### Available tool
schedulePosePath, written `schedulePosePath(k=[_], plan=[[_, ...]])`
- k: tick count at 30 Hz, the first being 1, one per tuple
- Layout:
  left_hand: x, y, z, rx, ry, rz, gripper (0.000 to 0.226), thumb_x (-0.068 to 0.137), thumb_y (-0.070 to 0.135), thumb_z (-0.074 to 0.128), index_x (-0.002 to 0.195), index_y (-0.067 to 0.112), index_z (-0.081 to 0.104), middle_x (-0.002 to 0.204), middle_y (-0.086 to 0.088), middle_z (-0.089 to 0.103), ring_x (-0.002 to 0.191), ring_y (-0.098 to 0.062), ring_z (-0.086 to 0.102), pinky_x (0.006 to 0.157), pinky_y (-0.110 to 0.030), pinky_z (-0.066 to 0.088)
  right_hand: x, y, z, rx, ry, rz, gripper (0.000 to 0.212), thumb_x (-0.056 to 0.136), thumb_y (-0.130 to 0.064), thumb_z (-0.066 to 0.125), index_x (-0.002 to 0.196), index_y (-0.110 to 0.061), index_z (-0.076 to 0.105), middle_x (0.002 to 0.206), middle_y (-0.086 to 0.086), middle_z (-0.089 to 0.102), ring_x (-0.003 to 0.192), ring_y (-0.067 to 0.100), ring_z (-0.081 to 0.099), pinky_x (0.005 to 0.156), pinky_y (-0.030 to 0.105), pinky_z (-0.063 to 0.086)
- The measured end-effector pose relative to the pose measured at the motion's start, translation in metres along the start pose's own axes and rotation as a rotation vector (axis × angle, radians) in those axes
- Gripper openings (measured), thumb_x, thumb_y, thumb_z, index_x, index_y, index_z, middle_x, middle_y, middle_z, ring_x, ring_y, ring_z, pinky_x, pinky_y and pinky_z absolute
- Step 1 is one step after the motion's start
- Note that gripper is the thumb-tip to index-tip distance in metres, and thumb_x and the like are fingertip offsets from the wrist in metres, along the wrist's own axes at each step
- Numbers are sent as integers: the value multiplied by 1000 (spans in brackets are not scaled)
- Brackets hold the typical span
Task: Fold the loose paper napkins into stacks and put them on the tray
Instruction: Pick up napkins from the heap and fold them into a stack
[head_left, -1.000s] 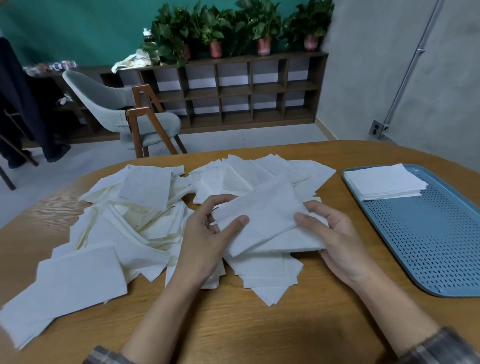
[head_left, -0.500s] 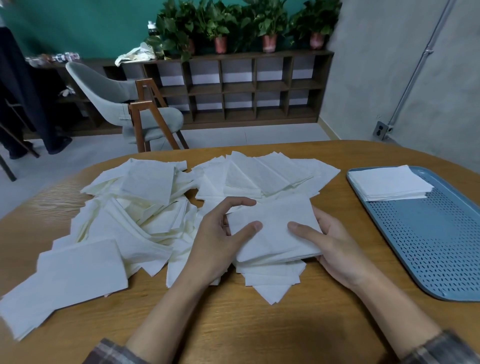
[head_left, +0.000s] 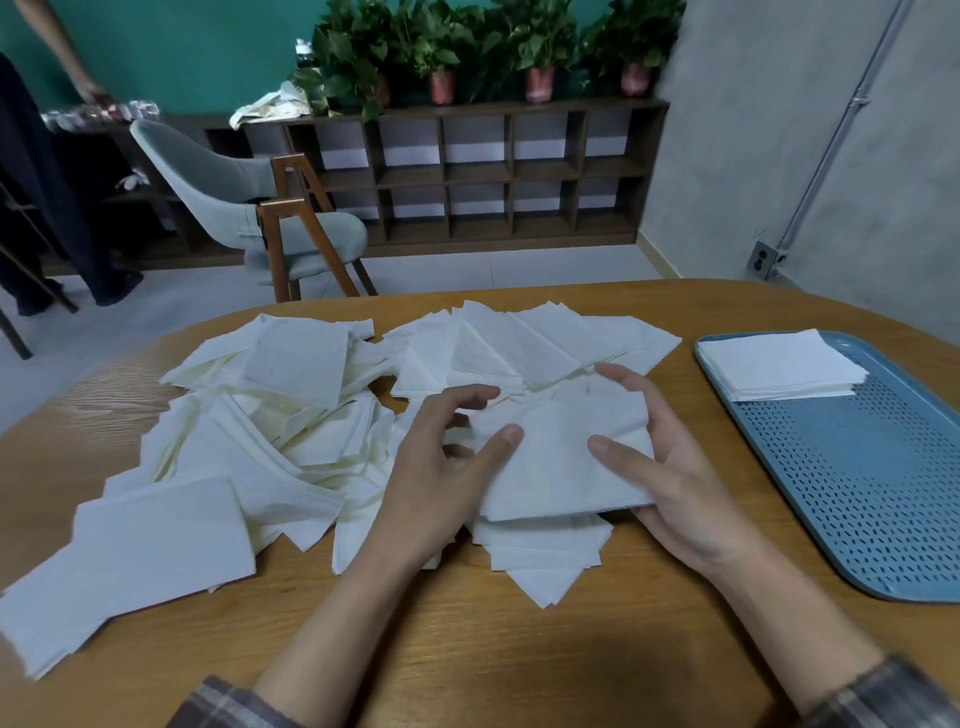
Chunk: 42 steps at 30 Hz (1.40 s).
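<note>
I see the rounded wood-grain table (head_left: 519, 649) covered by a heap of loose napkins (head_left: 291, 415), white and crumpled. At its right lies the perforated blue tray (head_left: 857, 493), cut off by the frame, with a folded stack (head_left: 779, 364) at its far end. Over the heap, the left hand (head_left: 436, 483) and right hand (head_left: 680, 488) grip a folded bundle (head_left: 566, 467) by its sides, thumbs on top and fingers partly hidden.

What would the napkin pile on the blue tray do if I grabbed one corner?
The napkin pile would probably droop: it is thin paper. Nothing binds its sheets, so some may slide off. Being so low, it is likely light.
</note>
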<state>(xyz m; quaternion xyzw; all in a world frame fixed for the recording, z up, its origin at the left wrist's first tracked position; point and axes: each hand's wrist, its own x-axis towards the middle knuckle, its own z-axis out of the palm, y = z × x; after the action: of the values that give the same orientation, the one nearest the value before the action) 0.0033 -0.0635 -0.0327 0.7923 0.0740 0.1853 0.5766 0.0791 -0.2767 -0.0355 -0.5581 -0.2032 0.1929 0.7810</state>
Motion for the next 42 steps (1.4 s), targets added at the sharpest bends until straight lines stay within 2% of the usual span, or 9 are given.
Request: schedulePosePath(k=[2, 7, 15, 17, 20, 24, 27, 36, 42], plan=[[-1, 4, -1, -101, -81, -34, 30, 97, 40, 70, 127, 42, 64, 118, 23, 69, 107, 5, 64, 85, -15, 51, 0, -2, 0, 73, -28, -7, 69, 90, -4, 71, 148, -35, 51, 142, 6, 65, 126, 24, 66, 92, 34, 60], [-4, 9, 1, -177, -149, -35, 30, 103, 25, 66, 130, 38, 63, 81, 29, 71, 73, 9, 64, 65, -7, 46, 2, 1, 2, -82, -1, -15, 73, 91, -5, 70, 146, -44, 42, 129, 7, 73, 121, 27, 69, 93, 36, 60], [-2, 1, -2, -14, -113, 35, 40, 107, 24, 61, 138, 47, 53, 113, 24, 68, 96, 0, 66, 79, -18, 50, -2, -4, -1, -178, -137, 56, 20, 93, -8, 75, 112, -14, 80, 123, -1, 74, 118, 15, 68, 91, 23, 54], [-4, 0, 1, -9, -135, 49, 45, 105, 23, 64, 141, 47, 51, 122, 19, 66, 111, -5, 66, 88, -21, 53, -1, -1, -2, -385, -46, 6, 23, 95, -5, 72, 112, -17, 81, 122, -8, 77, 122, 6, 66, 99, 19, 50], [-4, -4, 2, 250, -24, 217, 50, 94, 24, 78, 136, 39, 54, 130, 23, 54, 126, -5, 54, 98, -11, 42, 3, 0, -5, -536, 106, -81, 30, 96, -1, 71, 113, -23, 80, 118, -21, 76, 121, -7, 63, 99, 6, 43], [-3, -9, 0, 359, -241, 306, 32, 82, 34, 89, 107, 33, 69, 105, 17, 66, 103, -11, 64, 82, -17, 45, 6, 4, -10, -552, 170, -141, 35, 95, 3, 71, 117, -22, 78, 117, -25, 75, 119, -12, 61, 95, 0, 39], [-6, -15, 5, 512, -447, 294, 33, 77, 58, 84, 101, 38, 73, 105, 21, 62, 107, -5, 58, 91, -29, 49, 7, 5, -11, -568, 176, -145, 36, 94, 5, 71, 116, -23, 78, 116, -25, 75, 118, -11, 62, 95, 2, 40], [-8, -16, 7, 488, -430, 308, 9, 93, 41, 76, 96, 33, 80, 103, 20, 68, 104, -6, 62, 91, -35, 52, 8, 7, -13, -594, 186, -144, 33, 94, 4, 70, 109, -24, 80, 112, -23, 76, 116, -9, 63, 94, 2, 41], [-9, -14, 8, 476, -475, 274, 27, 83, 55, 82, 104, 37, 80, 105, 21, 64, 107, -5, 59, 93, -32, 50, 7, 8, -13, -604, 175, -145, 34, 95, 4, 69, 110, -25, 80, 113, -24, 76, 116, -10, 63, 93, 2, 40]])
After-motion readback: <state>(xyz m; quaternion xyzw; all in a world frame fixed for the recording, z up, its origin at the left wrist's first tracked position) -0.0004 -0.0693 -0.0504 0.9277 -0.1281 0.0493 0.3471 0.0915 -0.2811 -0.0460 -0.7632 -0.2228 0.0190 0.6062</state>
